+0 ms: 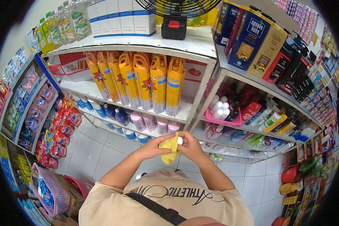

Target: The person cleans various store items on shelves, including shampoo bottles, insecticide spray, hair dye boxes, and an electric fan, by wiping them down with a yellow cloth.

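In front of my chest, my left hand is closed on a yellow cloth, whose lower end hangs below the fingers. My right hand grips a small item with a rounded white top. The cloth lies against that item; the rest of it is hidden by the fingers and cloth. Similar white round-topped items stand in a pink basket on the shelf to the right. Pink containers line the low shelf just beyond my hands.
Orange spray cans fill the shelf ahead, under a black fan and white boxes. Blue and gold boxes stand at right. Red detergent bags and a pink basket with blue packs are at left.
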Demonstrator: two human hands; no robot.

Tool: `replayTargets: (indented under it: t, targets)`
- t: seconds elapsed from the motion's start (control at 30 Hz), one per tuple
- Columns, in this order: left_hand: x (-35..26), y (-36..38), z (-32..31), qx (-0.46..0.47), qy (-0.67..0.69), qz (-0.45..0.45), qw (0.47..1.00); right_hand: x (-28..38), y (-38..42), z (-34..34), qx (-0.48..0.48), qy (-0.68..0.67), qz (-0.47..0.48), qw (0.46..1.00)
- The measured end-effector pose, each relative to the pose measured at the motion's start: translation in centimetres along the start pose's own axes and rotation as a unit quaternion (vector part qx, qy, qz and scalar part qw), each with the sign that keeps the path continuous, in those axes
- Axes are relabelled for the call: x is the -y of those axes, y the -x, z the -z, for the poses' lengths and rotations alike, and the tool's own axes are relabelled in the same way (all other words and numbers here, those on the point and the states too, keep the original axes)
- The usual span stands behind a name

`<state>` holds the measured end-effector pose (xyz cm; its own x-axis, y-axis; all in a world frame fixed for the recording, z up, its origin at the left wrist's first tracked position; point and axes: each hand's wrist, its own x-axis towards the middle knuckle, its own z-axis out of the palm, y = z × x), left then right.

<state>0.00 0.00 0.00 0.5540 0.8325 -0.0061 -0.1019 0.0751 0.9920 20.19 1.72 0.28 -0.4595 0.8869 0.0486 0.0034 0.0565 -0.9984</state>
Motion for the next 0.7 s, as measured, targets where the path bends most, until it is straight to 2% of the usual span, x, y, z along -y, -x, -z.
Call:
replayTargets:
  t: [0.07, 0.13, 0.17, 0.27, 0.3, 0.33, 0.37, 0.4, 0.47, 0.5, 0.53, 0.6, 0.67, 0.7]
  targets:
    - [-0.5, 0.6, 0.5, -0.012, 0.005, 0.001, 1.0, -0.3, -0.4, -0.7, -0.012, 0.039, 0.004, 0.999]
    - [-0.5, 0.5, -0.8, -0.033, 0.026, 0.004, 0.999, 2.4, 0.2, 0.9, -0.018, 0.21, 0.14, 0.968]
    - [-0.7, 0.8, -0.5, -0.044, 0.028, 0.009, 0.999, 3.2, -0.1, 0.9, -0.023, 0.284, 0.212, 0.935]
    - [-0.4, 1.1, 0.4, -0.039, -0.027, -0.074, 0.996, 1.3, -1.2, 1.1, -0.049, 0.188, 0.311, 0.93]
    - [-0.5, 1.2, 0.6, -0.027, -0.044, -0.1, 0.994, -0.2, -1.7, 1.4, -0.045, 0.03, 0.282, 0.958]
    - [-0.8, 1.3, 0.8, -0.015, -0.061, -0.128, 0.99, -1.7, -2.4, 1.7, -0.038, -0.128, 0.247, 0.96]
    - [-1.2, 1.3, 0.9, -0.005, -0.078, -0.156, 0.985, -2.8, -2.9, 2.1, -0.029, -0.281, 0.204, 0.937]
    - [-1.8, 1.4, 0.7, 0.006, -0.101, -0.144, 0.984, 0.7, -2.0, 1.2, -0.014, -0.334, 0.084, 0.939]
    - [-3.0, 1.7, 0.4, 0.015, -0.15, -0.121, 0.981, 1.3, -1.9, 0.7, 0.051, -0.132, 0.057, 0.988]
    - [-3.1, 1.7, 0.4, 0.006, -0.194, -0.137, 0.971, 1.5, -1.9, 0.2, 0.09, -0.029, 0.046, 0.994]
    - [-3.1, 1.7, 0.4, -0.008, -0.238, -0.15, 0.959, 2.1, -1.6, -0.6, 0.17, 0.017, 0.032, 0.985]
    - [-3.8, 2.0, 0.6, -0.025, -0.308, -0.155, 0.938, 2.7, -1.3, -1.4, 0.159, -0.026, 0.001, 0.987]
    - [-3.4, 2.2, 0.2, -0.068, -0.275, -0.168, 0.944, 2.4, -1.3, -1.5, 0.156, -0.058, -0.026, 0.986]
    - [-2.8, 2.2, 0.0, -0.085, -0.257, -0.176, 0.947, 2.5, -1.1, -1.5, 0.153, -0.032, -0.006, 0.988]
